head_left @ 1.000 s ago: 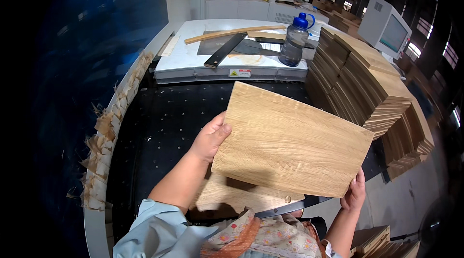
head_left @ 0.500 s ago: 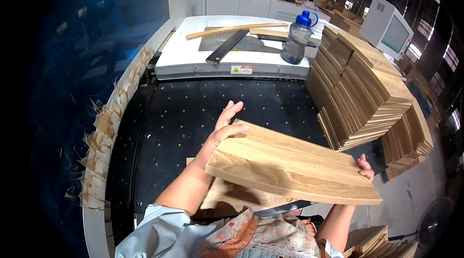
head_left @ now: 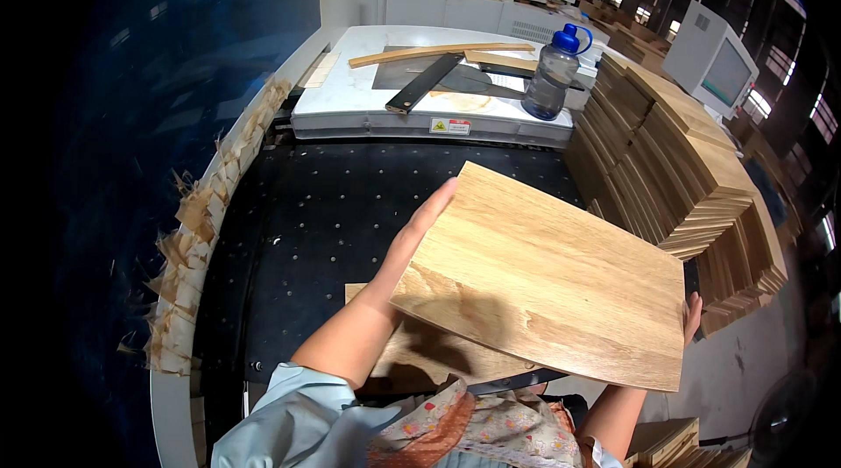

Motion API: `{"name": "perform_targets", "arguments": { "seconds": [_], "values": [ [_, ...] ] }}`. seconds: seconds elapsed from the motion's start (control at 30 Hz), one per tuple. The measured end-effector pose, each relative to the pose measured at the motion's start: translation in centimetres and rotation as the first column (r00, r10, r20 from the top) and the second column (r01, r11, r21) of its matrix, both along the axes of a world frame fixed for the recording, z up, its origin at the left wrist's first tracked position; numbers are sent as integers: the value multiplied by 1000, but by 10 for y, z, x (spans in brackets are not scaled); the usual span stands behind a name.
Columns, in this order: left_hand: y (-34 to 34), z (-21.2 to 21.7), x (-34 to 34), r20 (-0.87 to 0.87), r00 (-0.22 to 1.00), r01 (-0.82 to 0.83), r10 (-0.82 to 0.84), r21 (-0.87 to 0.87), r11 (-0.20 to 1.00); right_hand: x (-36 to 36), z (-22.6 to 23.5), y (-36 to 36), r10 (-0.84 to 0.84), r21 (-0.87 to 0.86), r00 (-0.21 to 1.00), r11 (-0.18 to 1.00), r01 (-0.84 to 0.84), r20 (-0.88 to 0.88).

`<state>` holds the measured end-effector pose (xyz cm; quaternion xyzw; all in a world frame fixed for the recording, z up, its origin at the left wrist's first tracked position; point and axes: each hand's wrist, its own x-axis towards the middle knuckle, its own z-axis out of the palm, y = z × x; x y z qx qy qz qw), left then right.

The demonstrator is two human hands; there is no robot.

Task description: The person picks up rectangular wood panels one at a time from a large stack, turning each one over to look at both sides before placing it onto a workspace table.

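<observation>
A wood-grain board (head_left: pixel 552 284) is held up in front of me, its broad face tilted toward me. My left hand (head_left: pixel 420 227) presses along its left edge, fingers together and mostly behind the board. At the right edge, my right hand (head_left: pixel 692 317) grips it, with only some fingers showing. Beneath, a second wood-grain board (head_left: pixel 438 354) lies at the near edge of the black dotted table (head_left: pixel 333 231), partly covered by the held one and its shadow.
Tall stacks of boards (head_left: pixel 666 152) stand on the right. Behind the table, a white machine top (head_left: pixel 342 100) carries wood strips, a black bar (head_left: pixel 425 82) and a blue-capped bottle (head_left: pixel 550 82). Torn tape scraps (head_left: pixel 197 214) cling to the left rail. A monitor (head_left: pixel 714 60) stands far right.
The board has tipped so that its broad face shows more fully. My left-hand fingers, spread above its corner before, now lie along the edge. The view has shifted slightly.
</observation>
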<state>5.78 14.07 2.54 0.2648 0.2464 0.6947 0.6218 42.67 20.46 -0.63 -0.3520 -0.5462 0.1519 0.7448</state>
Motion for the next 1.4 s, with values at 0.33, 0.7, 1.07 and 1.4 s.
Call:
{"name": "perform_targets", "arguments": {
  "seconds": [0.33, 0.7, 1.07, 1.4],
  "values": [
    [7, -3, -2, -430, 871, -74, 237, 362, 929, -21, 27, 1, 439, -78, 578, 747, -661, -688],
    [26, 4, -2, -304, 945, -27, 124, 304, 952, -33, 32, -1, 475, 12, 602, 791, -612, -642],
    [16, 13, 15, -437, 847, -113, 303, 410, 905, -51, 23, -7, 457, 38, 682, 845, -534, -571],
    [-9, 73, 42, -114, 987, -110, 116, 63, 992, -23, -21, 16, 309, -86, 521, 793, -603, -796]
  ]
}}
